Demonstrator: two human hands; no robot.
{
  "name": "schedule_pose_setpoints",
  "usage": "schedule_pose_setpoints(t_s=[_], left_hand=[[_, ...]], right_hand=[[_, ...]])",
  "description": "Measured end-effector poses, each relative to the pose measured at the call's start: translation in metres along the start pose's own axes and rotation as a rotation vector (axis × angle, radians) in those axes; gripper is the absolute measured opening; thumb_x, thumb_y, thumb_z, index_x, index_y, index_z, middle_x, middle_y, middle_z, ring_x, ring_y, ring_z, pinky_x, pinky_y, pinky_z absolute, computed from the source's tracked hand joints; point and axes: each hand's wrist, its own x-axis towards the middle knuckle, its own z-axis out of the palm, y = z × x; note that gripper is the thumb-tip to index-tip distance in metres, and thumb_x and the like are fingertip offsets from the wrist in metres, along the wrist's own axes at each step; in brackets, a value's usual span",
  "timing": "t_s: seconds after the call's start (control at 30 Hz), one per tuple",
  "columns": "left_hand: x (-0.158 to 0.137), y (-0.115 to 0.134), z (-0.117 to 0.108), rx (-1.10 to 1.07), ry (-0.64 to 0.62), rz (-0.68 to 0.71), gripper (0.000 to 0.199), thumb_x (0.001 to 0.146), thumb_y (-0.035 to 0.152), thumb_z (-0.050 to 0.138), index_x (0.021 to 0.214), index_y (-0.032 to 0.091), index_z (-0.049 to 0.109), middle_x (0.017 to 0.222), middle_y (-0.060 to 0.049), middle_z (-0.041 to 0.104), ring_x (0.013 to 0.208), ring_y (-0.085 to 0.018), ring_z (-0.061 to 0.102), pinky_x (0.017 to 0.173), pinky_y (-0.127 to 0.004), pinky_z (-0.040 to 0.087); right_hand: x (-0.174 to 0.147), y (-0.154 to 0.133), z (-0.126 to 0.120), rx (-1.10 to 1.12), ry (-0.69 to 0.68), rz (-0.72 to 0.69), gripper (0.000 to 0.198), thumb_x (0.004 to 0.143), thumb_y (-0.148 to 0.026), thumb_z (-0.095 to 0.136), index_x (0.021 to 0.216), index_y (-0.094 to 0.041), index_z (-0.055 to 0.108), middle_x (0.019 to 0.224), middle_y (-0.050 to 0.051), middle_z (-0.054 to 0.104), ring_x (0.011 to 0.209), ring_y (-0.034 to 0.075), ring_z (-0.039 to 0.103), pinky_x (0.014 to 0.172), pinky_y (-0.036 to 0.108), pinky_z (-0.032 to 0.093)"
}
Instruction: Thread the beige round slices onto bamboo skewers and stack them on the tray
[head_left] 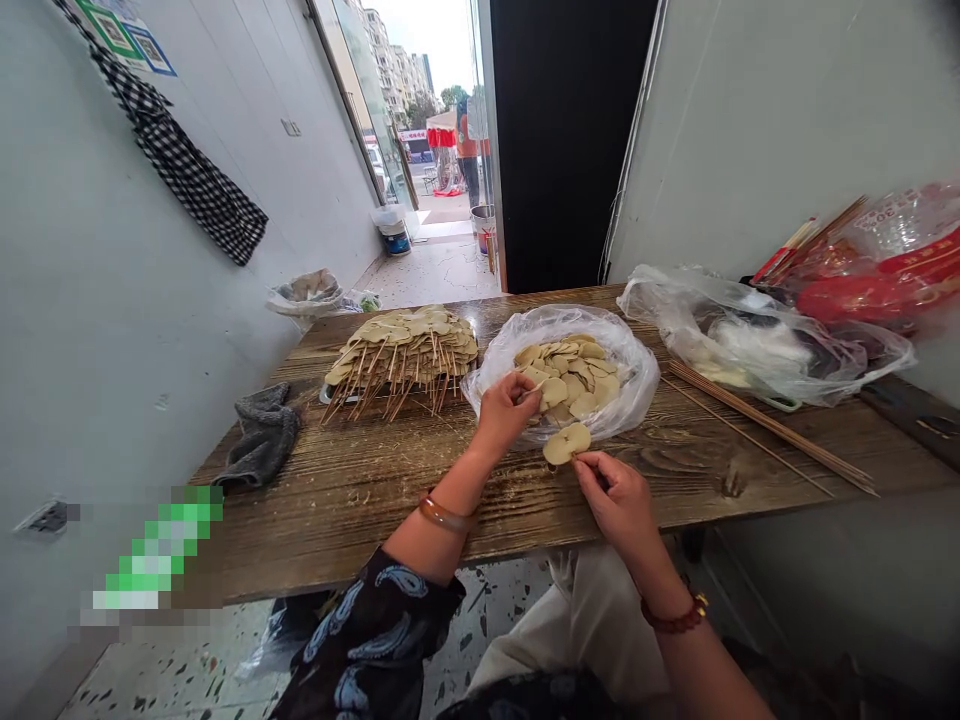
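Observation:
My right hand (616, 492) pinches the lower end of a skewer, most of it hidden by the fingers. Thin pale slices (568, 443), which look like potato, are threaded on it. My left hand (508, 408) reaches to the near left side of a clear plastic bag (639, 385) and is closed on a thin pale slice seen almost edge-on. Inside the bag lies a heap of loose slices (577, 372). To the left, a pile of skewered slices (409, 345) has its sticks pointing toward me.
Bare bamboo skewers (772, 428) lie right of the bag. Behind them are another plastic bag (742, 330) and red packaging (862, 285). A grey cloth (262, 435) rests on the wooden table (337, 520) at left. Beyond is an open doorway with a bucket (394, 235).

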Motion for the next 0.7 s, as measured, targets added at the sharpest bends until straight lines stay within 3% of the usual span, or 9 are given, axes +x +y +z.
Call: schedule_pose_setpoints(t_s=[0.17, 0.33, 0.57, 0.7], left_hand=[[-0.005, 0.005, 0.003, 0.02, -0.157, -0.001, 0.013, 0.068, 0.024, 0.064, 0.071, 0.014, 0.055, 0.06, 0.003, 0.053, 0.054, -0.006, 0.044, 0.051, -0.019, 0.031], [-0.012, 0.014, 0.004, -0.096, -0.375, -0.081, 0.024, 0.066, 0.03, 0.071, 0.071, 0.013, 0.055, 0.058, 0.006, 0.047, 0.053, -0.004, 0.039, 0.052, -0.019, 0.028], [-0.017, 0.016, 0.007, -0.336, -0.367, -0.258, 0.04, 0.066, 0.041, 0.074, 0.091, 0.012, 0.063, 0.075, -0.001, 0.06, 0.065, -0.007, 0.05, 0.06, -0.019, 0.036], [-0.018, 0.012, 0.009, -0.399, -0.428, -0.314, 0.04, 0.063, 0.044, 0.075, 0.085, 0.012, 0.064, 0.072, 0.0, 0.058, 0.062, -0.007, 0.05, 0.059, -0.019, 0.038]], right_hand=[[0.0, 0.0, 0.0, -0.004, 0.03, 0.021, 0.024, 0.09, -0.033, 0.048, 0.081, -0.019, 0.065, 0.073, 0.001, 0.066, 0.066, 0.015, 0.059, 0.063, 0.025, 0.042], [0.0, 0.0, -0.002, 0.018, 0.056, 0.059, 0.025, 0.089, -0.034, 0.048, 0.078, -0.018, 0.065, 0.066, 0.0, 0.063, 0.06, 0.014, 0.056, 0.059, 0.024, 0.04], [0.0, -0.002, -0.003, 0.058, 0.046, 0.092, 0.025, 0.089, -0.035, 0.05, 0.078, -0.018, 0.065, 0.065, 0.0, 0.062, 0.06, 0.014, 0.055, 0.059, 0.024, 0.039], [0.0, -0.003, -0.003, 0.059, 0.009, 0.077, 0.025, 0.088, -0.034, 0.05, 0.08, -0.017, 0.066, 0.066, 0.0, 0.063, 0.061, 0.014, 0.056, 0.06, 0.024, 0.04]])
